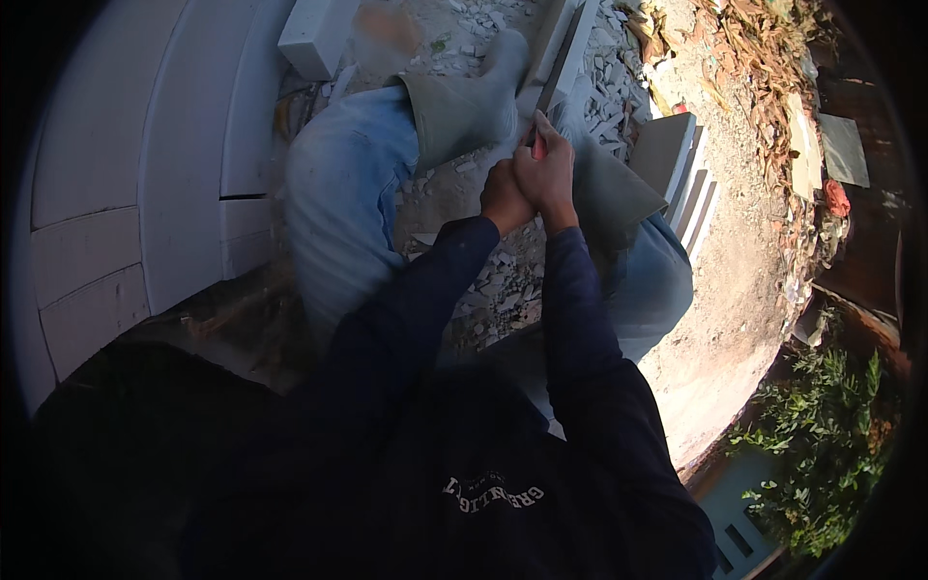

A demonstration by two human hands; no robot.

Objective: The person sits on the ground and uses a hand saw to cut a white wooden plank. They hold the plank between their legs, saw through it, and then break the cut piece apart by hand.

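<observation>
My right hand (549, 179) is closed around the red handle of a narrow tool (538, 145). The tool points away from me, toward a long pale grey block (553, 43) with a dark strip along it; whether that strip is the tool's blade I cannot tell. Pressed against the right hand is my left hand (505, 198), in a fist, with its fingertips hidden. Both hands are between my knees. My boots, a left one (459, 111) and a right one (619, 188), stand on either side of the hands, dusty and grey-green.
Broken pale chips (498, 290) cover the ground between and beyond my legs. Large pale blocks (184, 164) are stacked at left, with another block (319, 39) beyond my left knee. Thin slabs (677, 174) stand at right. Dry leaves (749, 68) and a green bush (822, 435) lie farther right.
</observation>
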